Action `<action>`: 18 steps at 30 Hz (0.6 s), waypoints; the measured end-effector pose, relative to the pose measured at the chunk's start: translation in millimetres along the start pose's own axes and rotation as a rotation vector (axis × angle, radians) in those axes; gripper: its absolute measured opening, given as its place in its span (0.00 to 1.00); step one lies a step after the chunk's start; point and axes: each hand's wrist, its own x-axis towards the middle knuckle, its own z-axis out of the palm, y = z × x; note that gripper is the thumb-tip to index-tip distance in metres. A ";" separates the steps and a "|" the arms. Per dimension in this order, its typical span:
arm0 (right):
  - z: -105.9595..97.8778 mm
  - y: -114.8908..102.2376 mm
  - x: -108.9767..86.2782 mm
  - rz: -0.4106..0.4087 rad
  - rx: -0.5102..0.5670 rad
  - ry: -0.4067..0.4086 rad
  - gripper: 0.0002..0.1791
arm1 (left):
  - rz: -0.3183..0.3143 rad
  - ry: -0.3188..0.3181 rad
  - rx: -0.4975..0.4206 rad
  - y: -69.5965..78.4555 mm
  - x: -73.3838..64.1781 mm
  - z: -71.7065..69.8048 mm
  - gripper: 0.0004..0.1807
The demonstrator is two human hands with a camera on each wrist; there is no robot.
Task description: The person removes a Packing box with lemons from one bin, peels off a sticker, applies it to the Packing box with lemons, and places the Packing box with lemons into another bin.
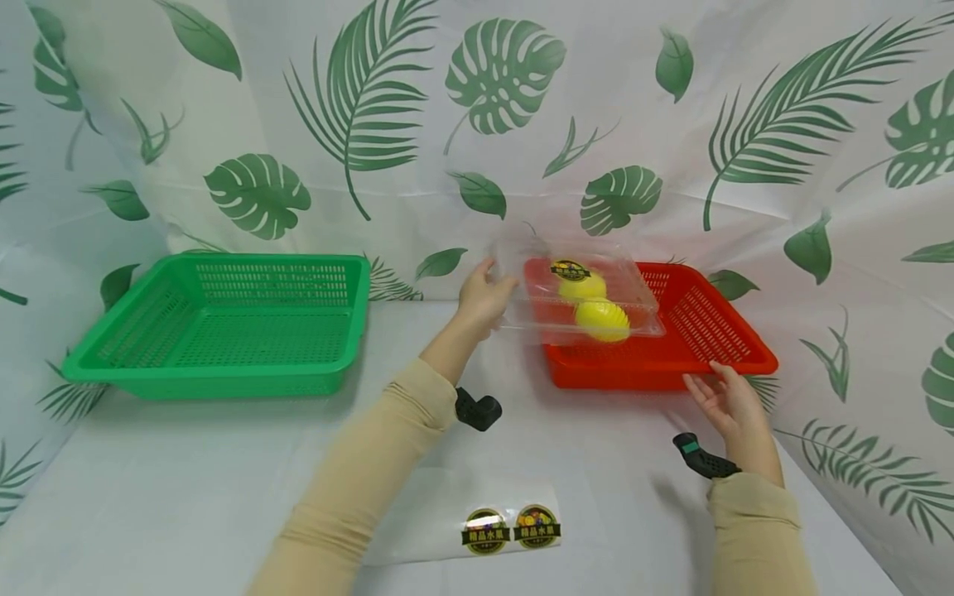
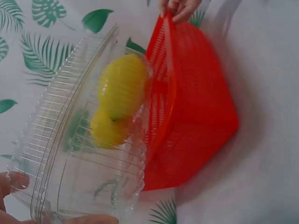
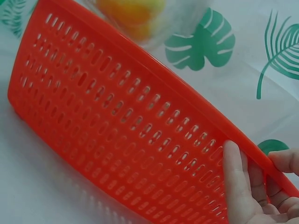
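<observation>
My left hand grips one end of a clear plastic clamshell box, its thumb and fingers on the edge in the left wrist view. Two yellow lemons lie inside the box, and a black and gold round sticker is on its lid. The box is held above the red basket, over its left part. At the basket's front right corner, my right hand holds the rim, with the thumb over the top and fingers against the slotted outer wall.
A green slotted basket stands at the left. On the white table, a sticker sheet with two round stickers lies in front, partly behind the left sleeve. A leaf-patterned cloth hangs behind both baskets.
</observation>
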 end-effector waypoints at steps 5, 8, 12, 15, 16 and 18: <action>-4.1 -1.3 7.6 -0.019 -0.021 0.024 0.32 | -0.009 0.021 0.009 -0.5 6.0 15.2 0.30; -8.6 -2.0 14.5 -0.047 -0.047 0.039 0.27 | 0.012 0.038 -0.017 -1.9 8.9 24.2 0.29; -9.0 -1.8 12.8 -0.026 -0.028 0.028 0.18 | 0.033 0.043 -0.066 -2.8 9.4 38.0 0.27; -5.1 -1.4 5.5 0.008 0.001 0.000 0.17 | 0.027 0.047 -0.073 -2.0 7.8 50.1 0.27; -4.2 -1.1 3.5 0.007 -0.003 -0.005 0.19 | 0.024 0.050 -0.075 -1.6 7.1 54.3 0.27; -2.6 -0.9 0.4 0.005 -0.014 -0.015 0.21 | 0.007 0.052 -0.072 -1.1 6.4 62.6 0.27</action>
